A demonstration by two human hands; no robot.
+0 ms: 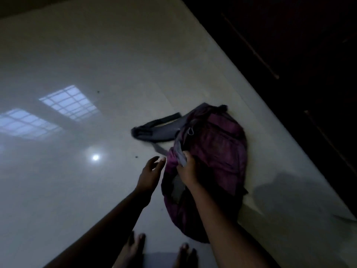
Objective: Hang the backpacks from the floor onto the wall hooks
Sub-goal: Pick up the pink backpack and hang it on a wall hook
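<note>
Backpack (214,149) lies on the floor (100,55) beside a dark cabinet (289,55); our right grip (187,169) clenches a grey fold at its edge, likely to lift it, while our left grip (151,172) hovers alongside, released, ready to help.

Backpack (216,151) on floor (77,55), strap (154,126) to its left, cabinet (289,55) right.
</note>
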